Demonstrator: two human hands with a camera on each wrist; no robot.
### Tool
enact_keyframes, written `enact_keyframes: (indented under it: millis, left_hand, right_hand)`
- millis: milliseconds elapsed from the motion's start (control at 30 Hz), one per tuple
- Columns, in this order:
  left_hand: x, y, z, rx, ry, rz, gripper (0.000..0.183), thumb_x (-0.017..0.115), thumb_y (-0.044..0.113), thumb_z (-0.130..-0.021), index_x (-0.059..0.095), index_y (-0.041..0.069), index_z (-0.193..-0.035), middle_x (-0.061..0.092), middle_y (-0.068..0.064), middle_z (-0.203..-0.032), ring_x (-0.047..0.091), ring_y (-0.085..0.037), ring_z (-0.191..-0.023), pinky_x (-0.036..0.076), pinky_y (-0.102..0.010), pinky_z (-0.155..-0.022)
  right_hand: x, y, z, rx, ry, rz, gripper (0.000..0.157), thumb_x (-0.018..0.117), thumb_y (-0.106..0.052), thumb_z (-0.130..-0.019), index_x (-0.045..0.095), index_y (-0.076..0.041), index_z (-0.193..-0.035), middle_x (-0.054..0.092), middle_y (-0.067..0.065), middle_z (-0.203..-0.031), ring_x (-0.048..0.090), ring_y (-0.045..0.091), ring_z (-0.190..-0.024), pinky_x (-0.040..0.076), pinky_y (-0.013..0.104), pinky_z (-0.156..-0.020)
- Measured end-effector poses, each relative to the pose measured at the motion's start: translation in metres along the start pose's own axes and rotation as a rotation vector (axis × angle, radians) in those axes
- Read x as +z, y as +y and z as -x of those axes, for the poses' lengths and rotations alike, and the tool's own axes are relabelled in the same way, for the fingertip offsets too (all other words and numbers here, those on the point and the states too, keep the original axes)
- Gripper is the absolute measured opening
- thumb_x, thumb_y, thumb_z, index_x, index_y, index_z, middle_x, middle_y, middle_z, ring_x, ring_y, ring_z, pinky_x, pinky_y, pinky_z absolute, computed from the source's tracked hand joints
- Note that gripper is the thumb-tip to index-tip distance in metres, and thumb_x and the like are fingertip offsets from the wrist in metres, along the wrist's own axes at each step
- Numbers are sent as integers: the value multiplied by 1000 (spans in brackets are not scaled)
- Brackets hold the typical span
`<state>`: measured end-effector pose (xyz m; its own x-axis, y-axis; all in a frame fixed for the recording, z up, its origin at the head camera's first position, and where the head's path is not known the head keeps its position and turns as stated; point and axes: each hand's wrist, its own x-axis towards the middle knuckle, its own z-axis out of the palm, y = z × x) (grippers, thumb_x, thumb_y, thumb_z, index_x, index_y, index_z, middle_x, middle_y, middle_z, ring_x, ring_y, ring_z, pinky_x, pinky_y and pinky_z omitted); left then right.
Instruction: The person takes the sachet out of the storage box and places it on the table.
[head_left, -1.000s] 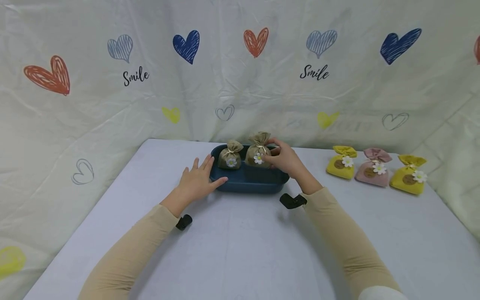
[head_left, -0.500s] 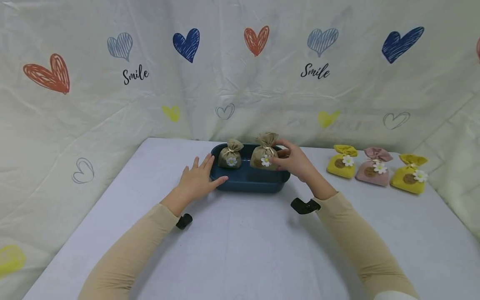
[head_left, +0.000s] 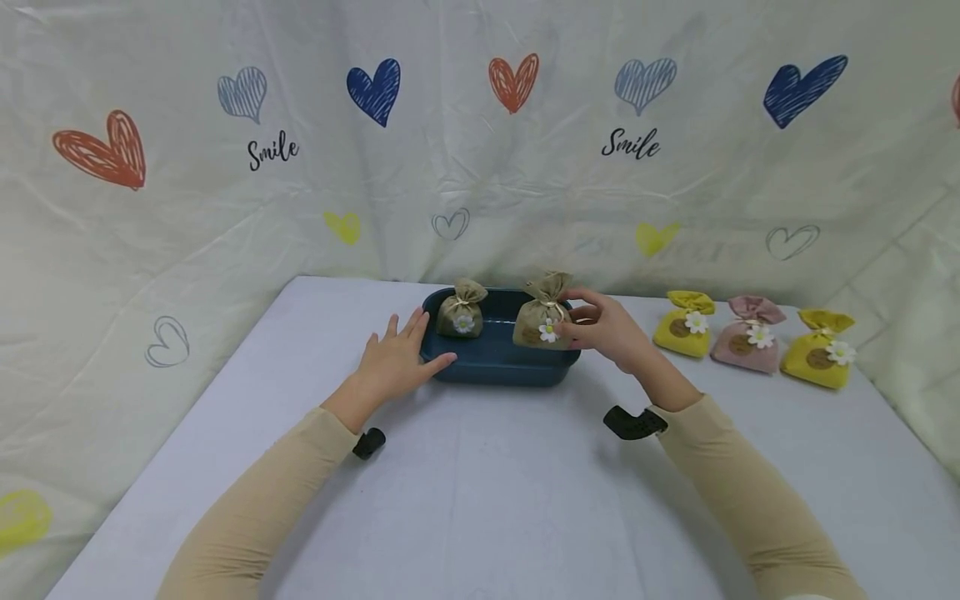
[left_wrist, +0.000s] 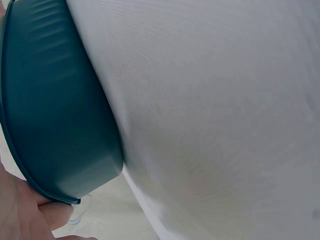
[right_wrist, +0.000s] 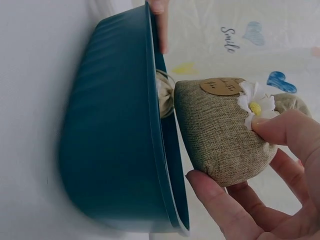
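Note:
A blue-green oval-cornered basin (head_left: pixel 495 371) stands near the back of the table. My left hand (head_left: pixel 390 362) rests on its left rim with fingers spread straight. In my right hand (head_left: pixel 609 332) a brown burlap sachet (right_wrist: pixel 215 130) with a white daisy and a round tag is pinched between thumb and fingers. It hangs over the basin's right part, its bottom above the rim in the right wrist view. Another brown sachet (head_left: pixel 460 315) sits upright inside the basin at the left. The left wrist view shows the basin's outer wall (left_wrist: pixel 60 100) and part of my left hand (left_wrist: pixel 22 210).
Right of the basin lie a yellow sachet (head_left: pixel 682 329), a pink sachet (head_left: pixel 747 337) and a second yellow sachet (head_left: pixel 816 354) in a row, each with a daisy. A white cloth covers the table (head_left: pixel 480 483). Behind it hangs a curtain (head_left: pixel 555 208) printed with hearts.
My right hand has moved right and slightly toward me, carrying the brown sachet from the basin's middle to above its right part. My left hand has stayed put on the rim.

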<state>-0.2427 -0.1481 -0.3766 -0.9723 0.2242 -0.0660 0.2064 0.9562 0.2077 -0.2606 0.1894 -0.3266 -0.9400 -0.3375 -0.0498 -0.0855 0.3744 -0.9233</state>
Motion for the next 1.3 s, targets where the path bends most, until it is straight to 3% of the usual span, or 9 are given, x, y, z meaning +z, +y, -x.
enact_keyframes:
  millis: [267, 467, 833, 1300]
  left_hand:
    - [0, 1, 1, 8, -6, 1, 99, 41, 75, -98, 10, 9, -166, 9, -8, -172, 9, -44, -154, 19, -70, -115]
    - [0, 0, 0, 11, 2, -6, 100, 40, 76, -98, 10, 10, -166, 10, -8, -172, 10, -44, -154, 19, -70, -115]
    - [0, 1, 0, 10, 0, -12, 99, 39, 75, -98, 10, 9, -166, 8, -8, -172, 11, -44, -154, 19, -70, -115]
    - [-1, 0, 1, 7, -4, -16, 99, 39, 75, -98, 10, 9, -166, 9, -7, -172, 10, -44, -154, 20, -70, -115]
  right_hand:
    - [-11, 5, 11, 1, 3, -23, 64, 69, -9, -99, 40, -2, -155, 53, 30, -138, 60, 26, -115, 58, 33, -86]
    - [-20, 9, 19, -7, 15, -27, 65, 69, -10, -99, 38, 0, -155, 52, 31, -139, 62, 18, -110, 59, 35, -86]
    - [-41, 13, 36, 26, 28, -48, 67, 67, -11, -101, 33, 3, -157, 46, 32, -142, 63, 4, -99, 58, 27, -83]
    - [-68, 25, 50, 66, 27, 24, 68, 69, -15, -101, 34, 4, -155, 47, 32, -141, 63, 1, -97, 58, 26, -82]
